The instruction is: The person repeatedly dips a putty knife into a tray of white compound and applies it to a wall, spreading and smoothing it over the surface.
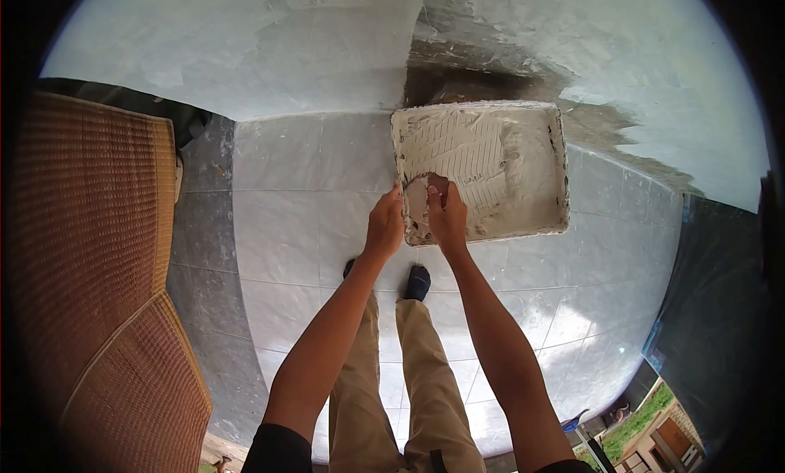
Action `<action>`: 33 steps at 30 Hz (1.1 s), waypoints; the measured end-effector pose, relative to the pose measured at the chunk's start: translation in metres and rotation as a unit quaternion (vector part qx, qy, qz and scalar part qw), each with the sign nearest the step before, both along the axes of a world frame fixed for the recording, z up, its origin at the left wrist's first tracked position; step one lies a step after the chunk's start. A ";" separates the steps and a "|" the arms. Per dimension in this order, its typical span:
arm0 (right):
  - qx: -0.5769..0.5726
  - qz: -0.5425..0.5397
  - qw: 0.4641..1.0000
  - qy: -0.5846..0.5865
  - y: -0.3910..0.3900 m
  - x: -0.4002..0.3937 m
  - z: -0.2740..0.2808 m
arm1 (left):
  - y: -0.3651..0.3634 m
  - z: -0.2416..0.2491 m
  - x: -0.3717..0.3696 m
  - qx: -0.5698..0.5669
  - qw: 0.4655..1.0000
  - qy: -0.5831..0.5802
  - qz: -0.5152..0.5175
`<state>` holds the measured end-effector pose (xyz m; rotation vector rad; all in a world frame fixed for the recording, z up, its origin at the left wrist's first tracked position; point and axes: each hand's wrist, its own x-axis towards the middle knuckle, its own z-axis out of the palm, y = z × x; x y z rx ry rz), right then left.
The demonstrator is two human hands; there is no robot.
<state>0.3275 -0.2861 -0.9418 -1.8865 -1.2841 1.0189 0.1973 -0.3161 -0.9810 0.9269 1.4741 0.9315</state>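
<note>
A paint tray (536, 225) with a ribbed floor is held up in front of me, coated with thick beige paste (527, 158). My left hand (386, 224) is closed on the tray's left rim, near its lower corner. Inside that same corner is my right hand (447, 215), its thumb and fingers pinched together over the paste. What the right fingers hold is partly hidden and smeared with paste, so I cannot make it out.
Grey tiles (282, 219) cover the floor under my feet (418, 282). Ahead, a pale wall (327, 48) meets another with a dark, rough patch (482, 64) at the corner. A woven brown panel (98, 219) stands at left, dark sheeting (719, 285) at right.
</note>
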 end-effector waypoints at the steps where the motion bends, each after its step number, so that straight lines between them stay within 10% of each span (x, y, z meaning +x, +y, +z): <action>1: -0.004 -0.008 1.000 0.003 0.004 0.000 0.000 | 0.000 0.000 0.000 -0.003 1.000 0.004 -0.002; 6: -0.072 -0.011 0.997 0.007 0.026 0.007 -0.023 | -0.001 -0.012 -0.007 -0.001 0.999 0.023 -0.046; 15: -0.172 -0.130 0.887 0.408 0.039 0.039 0.018 | 0.008 0.024 -0.021 0.028 0.999 0.026 0.014; 33: 0.160 0.041 0.787 0.595 0.111 0.034 0.446 | 0.172 0.487 -0.091 0.458 0.880 0.124 -0.032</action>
